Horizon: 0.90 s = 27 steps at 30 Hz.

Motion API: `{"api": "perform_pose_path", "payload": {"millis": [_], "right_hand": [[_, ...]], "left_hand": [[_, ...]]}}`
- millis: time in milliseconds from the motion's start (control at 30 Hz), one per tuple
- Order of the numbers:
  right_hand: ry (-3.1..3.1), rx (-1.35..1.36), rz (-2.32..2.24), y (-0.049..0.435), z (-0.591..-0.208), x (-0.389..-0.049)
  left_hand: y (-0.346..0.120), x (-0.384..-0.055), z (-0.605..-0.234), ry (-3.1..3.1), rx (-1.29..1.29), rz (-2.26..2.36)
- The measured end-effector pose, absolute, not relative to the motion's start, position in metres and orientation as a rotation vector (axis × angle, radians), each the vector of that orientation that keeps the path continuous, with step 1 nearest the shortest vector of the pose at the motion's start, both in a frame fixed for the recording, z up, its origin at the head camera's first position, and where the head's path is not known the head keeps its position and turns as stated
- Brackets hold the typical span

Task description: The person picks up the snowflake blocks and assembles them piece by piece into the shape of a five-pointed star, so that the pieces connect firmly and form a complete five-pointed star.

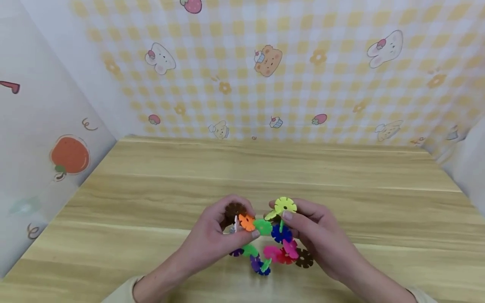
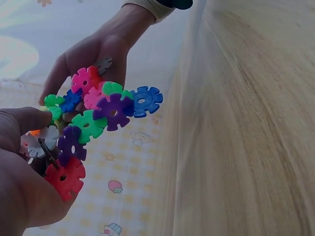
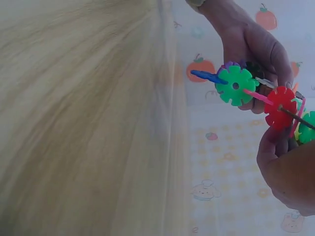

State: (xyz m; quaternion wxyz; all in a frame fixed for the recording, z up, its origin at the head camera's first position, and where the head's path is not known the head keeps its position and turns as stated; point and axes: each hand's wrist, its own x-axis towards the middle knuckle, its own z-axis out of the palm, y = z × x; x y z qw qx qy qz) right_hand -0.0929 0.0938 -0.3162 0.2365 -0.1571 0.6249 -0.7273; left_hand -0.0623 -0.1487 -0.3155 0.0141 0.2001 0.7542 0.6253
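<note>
Both hands hold up a looped chain of notched plastic snowflake discs in many colours. In the head view my left hand [image 1: 206, 237] grips its left part, thumb by a green disc [image 1: 262, 227] and an orange disc [image 1: 247, 222]. My right hand [image 1: 326, 233] pinches a yellow disc [image 1: 285, 205] at the chain's upper right. Below the hands hang a dark blue disc [image 1: 279, 234], pink and red ones, and a brown disc [image 1: 304, 258]. The left wrist view shows a purple disc [image 2: 113, 112] and a red disc [image 2: 66, 180] lower on the chain. Fingers hide some discs.
A wood-grain table [image 1: 151, 176] lies under the hands. Behind it rises a backdrop [image 1: 242, 101] with yellow checks and cartoon prints, and a pale printed wall [image 1: 34, 126] borders the left side.
</note>
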Motion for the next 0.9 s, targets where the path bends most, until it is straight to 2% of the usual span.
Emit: {"api": "perform_pose_path", "payload": {"millis": [233, 433, 900], "right_hand": [[1.709, -0.621, -2.077, 0.100, -0.323, -0.091], [1.751, -0.682, -2.085, 0.100, -0.327, -0.089], [1.656, -0.855, -2.134, 0.103, -0.325, -0.089]], "left_hand": [[-0.150, -0.064, -0.314, 2.359, 0.596, 1.949], [-0.150, -0.063, -0.315, 2.391, 0.637, 1.965], [-0.147, -0.059, -0.313, 2.430, 0.887, 1.991]]}}
